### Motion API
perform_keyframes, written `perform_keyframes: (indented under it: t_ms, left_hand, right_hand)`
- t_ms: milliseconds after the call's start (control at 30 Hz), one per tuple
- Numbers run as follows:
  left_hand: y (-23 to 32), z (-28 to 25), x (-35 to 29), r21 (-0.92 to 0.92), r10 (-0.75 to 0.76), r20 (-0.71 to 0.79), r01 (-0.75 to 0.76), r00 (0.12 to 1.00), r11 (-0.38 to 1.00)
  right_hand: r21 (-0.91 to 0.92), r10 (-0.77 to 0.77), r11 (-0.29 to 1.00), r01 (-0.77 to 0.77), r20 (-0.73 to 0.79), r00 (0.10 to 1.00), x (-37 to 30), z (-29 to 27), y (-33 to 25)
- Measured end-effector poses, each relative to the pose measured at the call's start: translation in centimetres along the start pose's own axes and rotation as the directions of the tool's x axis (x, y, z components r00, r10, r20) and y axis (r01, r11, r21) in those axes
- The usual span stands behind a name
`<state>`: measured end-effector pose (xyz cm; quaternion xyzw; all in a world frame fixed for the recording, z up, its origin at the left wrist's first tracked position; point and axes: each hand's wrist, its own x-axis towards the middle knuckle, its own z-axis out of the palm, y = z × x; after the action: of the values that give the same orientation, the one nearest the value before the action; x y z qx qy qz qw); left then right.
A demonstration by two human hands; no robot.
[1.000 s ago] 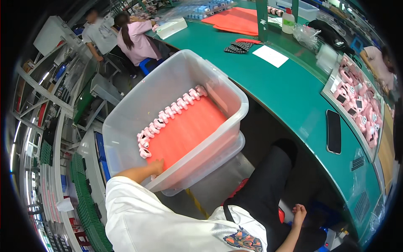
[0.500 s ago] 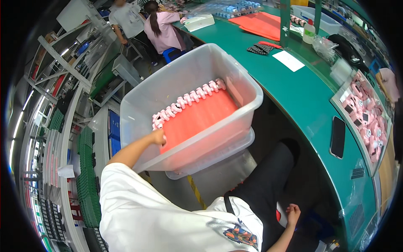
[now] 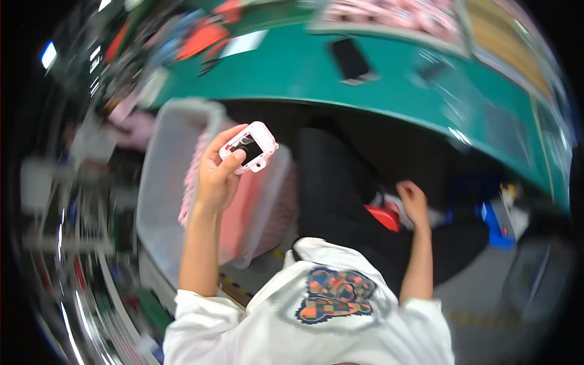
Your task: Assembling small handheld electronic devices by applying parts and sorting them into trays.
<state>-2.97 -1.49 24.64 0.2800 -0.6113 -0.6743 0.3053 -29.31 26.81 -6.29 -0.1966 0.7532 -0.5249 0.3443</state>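
Observation:
My left hand [image 3: 220, 165] grips a small pink toy camera [image 3: 254, 146], thumb at its dark screen and fingers behind it. It is held up in front of the translucent plastic bin [image 3: 159, 176]. Inside the bin a row of pink toy cameras [image 3: 194, 173] stands along a red-orange sheet [image 3: 234, 225], blurred by motion. Beyond my thigh on the right, my right hand [image 3: 413, 204] hangs with its fingers loosely bent and apart, nothing visible in it. Close to it lies a red and white thing [image 3: 384, 217] I cannot make out.
A green workbench [image 3: 292, 67] curves across the far side. On it lie a dark phone [image 3: 351, 59], a white sheet of paper [image 3: 244, 42] and a tray [image 3: 465, 30] of pink toy cameras. A blue and white object [image 3: 497, 226] stands low at the right. Blurred shelving fills the left.
My left hand has come out of the bin, lifting a pink toy camera. The view has swung to the right, so the bin now appears further left.

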Motion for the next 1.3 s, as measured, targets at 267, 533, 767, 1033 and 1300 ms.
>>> perform_keyframes:
  t_ms: [267, 533, 767, 1033, 1300]
  left_hand:
    - [-17.0, 27.0, 1.3, 0.000, -0.457, 0.515, 0.533, 0.725, 0.846]
    - [-26.2, 40.3, 0.2, 0.088, -0.723, 0.418, 0.768, 0.550, 0.635]
    - [-27.2, 43.1, 2.6, -0.078, -0.637, 0.443, 0.735, 0.631, 0.674]
    - [-26.3, 42.4, 2.8, -0.234, -0.564, 0.498, 0.729, 0.658, 0.644]
    - [-21.9, 23.9, 1.8, -0.215, -0.495, 0.631, 0.747, 0.597, 0.629]
  right_hand:
    - [0.022, 0.067, 0.998, -0.063, -0.347, 0.935, -2.1, -1.1, -0.3]
    - [-0.067, 0.356, 0.920, -0.386, -0.273, 0.894, -3.8, -3.8, 0.5]
    - [-0.109, 0.235, 0.956, -0.273, -0.275, 0.932, -2.1, -3.6, 0.9]
    - [-0.305, -0.050, 0.951, -0.045, -0.297, 0.954, -0.4, -1.4, 2.6]
    - [0.270, -0.010, 0.951, 0.150, -0.460, 0.888, -5.8, -6.4, -3.9]
